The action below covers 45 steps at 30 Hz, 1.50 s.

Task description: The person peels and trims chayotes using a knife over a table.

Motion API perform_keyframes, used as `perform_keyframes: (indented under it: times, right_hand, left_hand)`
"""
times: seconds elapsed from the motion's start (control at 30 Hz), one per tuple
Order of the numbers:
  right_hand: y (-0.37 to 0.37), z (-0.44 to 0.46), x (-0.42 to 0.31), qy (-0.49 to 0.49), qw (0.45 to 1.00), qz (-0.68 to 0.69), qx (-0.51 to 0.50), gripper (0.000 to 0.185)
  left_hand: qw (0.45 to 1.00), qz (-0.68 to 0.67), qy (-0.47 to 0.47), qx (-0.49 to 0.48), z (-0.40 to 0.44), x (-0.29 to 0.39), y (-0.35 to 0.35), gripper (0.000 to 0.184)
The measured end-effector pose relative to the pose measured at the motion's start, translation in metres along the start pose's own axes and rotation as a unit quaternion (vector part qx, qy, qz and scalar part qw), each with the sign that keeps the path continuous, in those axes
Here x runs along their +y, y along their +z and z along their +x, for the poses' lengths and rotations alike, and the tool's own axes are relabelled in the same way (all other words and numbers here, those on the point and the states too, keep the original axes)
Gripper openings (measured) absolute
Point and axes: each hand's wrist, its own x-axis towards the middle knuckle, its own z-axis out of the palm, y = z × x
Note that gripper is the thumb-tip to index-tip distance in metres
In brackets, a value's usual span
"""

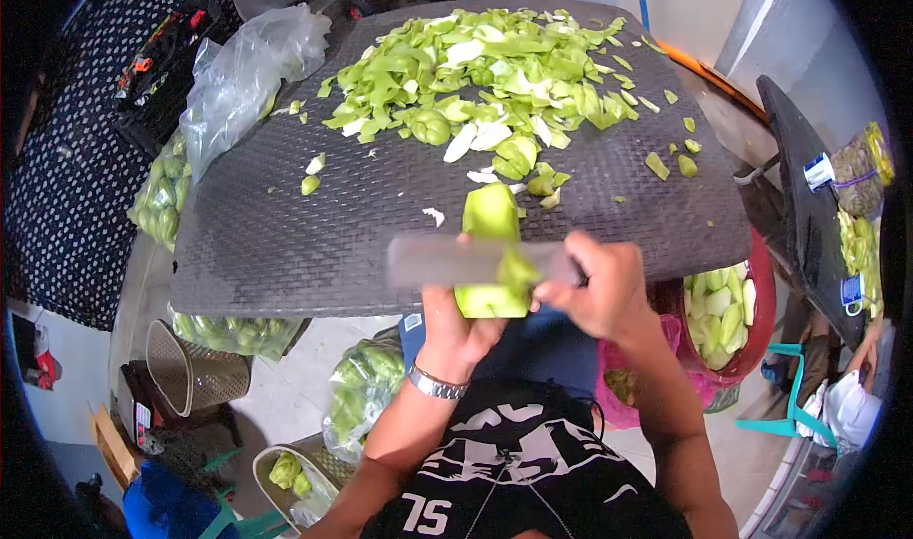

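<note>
My left hand (453, 326), with a metal watch on its wrist, is closed around a light green, partly peeled chayote (491, 214) at the near edge of the dark woven table (314, 244). My right hand (607, 284) grips the handle of a broad knife (437, 261), its blade blurred by motion. The blade lies across the chayote and hides its middle. A strip of green peel (516, 267) shows against the blade. Beyond my hands, a wide heap of green peelings (495, 73) covers the far part of the table.
Right of my legs, a red basin (760, 292) holds peeled pale pieces. Clear bags of chayotes (366, 387) stand below and left of the table. A woven bin (195, 368) is at lower left. Another person (851, 411) and a green stool (787, 392) are at the right edge.
</note>
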Motion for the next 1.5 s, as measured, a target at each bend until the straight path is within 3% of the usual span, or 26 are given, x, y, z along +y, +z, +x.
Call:
perform_keyframes:
  times: [0.07, 0.23, 0.33, 0.43, 0.53, 0.57, 0.63, 0.7, 0.73, 0.77, 0.83, 0.93, 1.0, 1.03, 1.1, 1.5]
  right_hand:
    - [0.005, -0.001, -0.008, -0.056, 0.998, -0.015, 0.028, 0.068]
    - [0.004, 0.009, 0.002, -0.063, 0.997, -0.032, 0.038, 0.069]
    - [0.007, 0.013, 0.02, -0.043, 0.996, -0.049, 0.062, 0.07]
    - [0.011, 0.014, 0.03, -0.067, 0.991, -0.08, 0.083, 0.069]
    - [0.009, 0.021, 0.046, 0.03, 0.987, -0.109, 0.11, 0.067]
    - [0.004, 0.03, 0.057, 0.15, 0.977, -0.133, 0.073, 0.066]
    - [-0.01, 0.048, 0.075, 0.262, 0.957, -0.124, 0.006, 0.073]
    - [-0.028, 0.066, 0.074, 0.318, 0.936, -0.115, -0.095, 0.077]
    - [-0.035, 0.07, 0.07, 0.344, 0.921, -0.11, -0.145, 0.079]
    - [-0.038, 0.073, 0.067, 0.33, 0.932, -0.101, -0.11, 0.077]
    - [-0.036, 0.072, 0.055, 0.303, 0.948, -0.082, -0.049, 0.074]
    - [-0.019, 0.05, 0.017, 0.242, 0.969, 0.036, 0.03, 0.065]
    - [-0.003, 0.021, -0.003, 0.069, 0.995, 0.071, 0.021, 0.058]
    - [0.005, 0.011, -0.011, -0.013, 0.999, 0.006, 0.03, 0.061]
    - [0.014, 0.001, -0.022, -0.07, 0.993, -0.082, 0.037, 0.065]
    - [0.015, 0.003, -0.02, -0.078, 0.992, -0.097, 0.026, 0.069]
  left_hand:
    - [1.0, -0.004, 0.006, -0.027, 0.01, 0.003, 0.001, 0.062]
    - [0.998, -0.033, -0.015, -0.049, 0.006, 0.001, -0.008, 0.068]
    - [0.987, -0.053, -0.045, -0.147, -0.002, 0.004, 0.0, 0.06]
    - [0.983, -0.102, -0.072, -0.134, -0.006, 0.002, 0.004, 0.062]
    - [0.976, -0.123, -0.092, -0.152, -0.017, 0.002, 0.006, 0.063]
    - [0.972, -0.13, -0.102, -0.164, -0.02, 0.003, 0.009, 0.064]
    - [0.981, -0.125, -0.096, -0.117, -0.024, 0.008, 0.019, 0.066]
    - [0.991, -0.117, -0.06, -0.029, -0.02, 0.012, 0.026, 0.068]
    - [0.994, -0.09, -0.048, -0.04, -0.007, 0.018, 0.016, 0.074]
    - [0.998, -0.036, 0.003, 0.042, 0.0, 0.021, 0.014, 0.071]
    - [0.992, 0.043, 0.091, 0.073, 0.014, 0.021, 0.016, 0.065]
    - [0.995, 0.05, 0.054, 0.069, 0.013, 0.033, 0.022, 0.059]
    - [0.996, 0.034, 0.04, 0.067, 0.017, 0.033, 0.014, 0.055]
    - [0.997, 0.027, 0.031, 0.065, 0.02, 0.033, 0.011, 0.052]
    - [0.997, 0.023, 0.059, 0.047, 0.021, 0.026, 0.018, 0.05]
    - [0.997, 0.036, 0.058, 0.042, 0.02, 0.017, 0.017, 0.051]
